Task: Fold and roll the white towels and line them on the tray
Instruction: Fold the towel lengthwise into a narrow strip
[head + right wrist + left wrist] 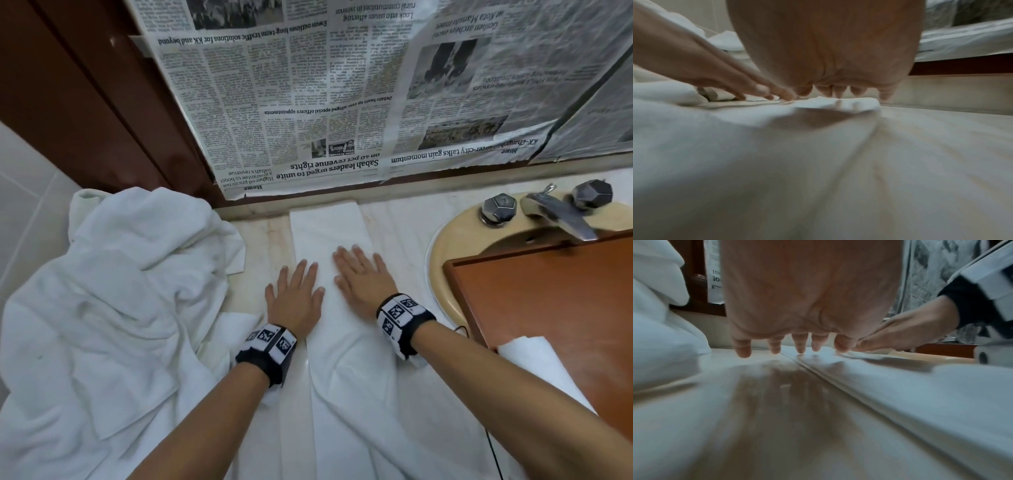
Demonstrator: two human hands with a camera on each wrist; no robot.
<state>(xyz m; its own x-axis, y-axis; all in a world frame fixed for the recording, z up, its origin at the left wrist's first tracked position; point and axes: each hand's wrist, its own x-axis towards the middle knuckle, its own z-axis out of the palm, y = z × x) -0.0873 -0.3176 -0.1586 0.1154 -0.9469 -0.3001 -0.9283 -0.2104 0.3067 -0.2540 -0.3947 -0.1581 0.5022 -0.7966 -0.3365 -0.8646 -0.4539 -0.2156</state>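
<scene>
White towel point(329, 236) folded into a long strip, both hands flat on it.

A pale stone counter point(263, 233) with a round yellow sink point(445, 246) set in it. On top: a long folded white towel point(329, 226), a big heap of white towels point(120, 291), a brown wooden tray point(548, 301) over the sink.

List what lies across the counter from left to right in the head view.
Crumpled towel pile → left hand → right hand, both flat on the folded towel → sink → wooden tray.
</scene>
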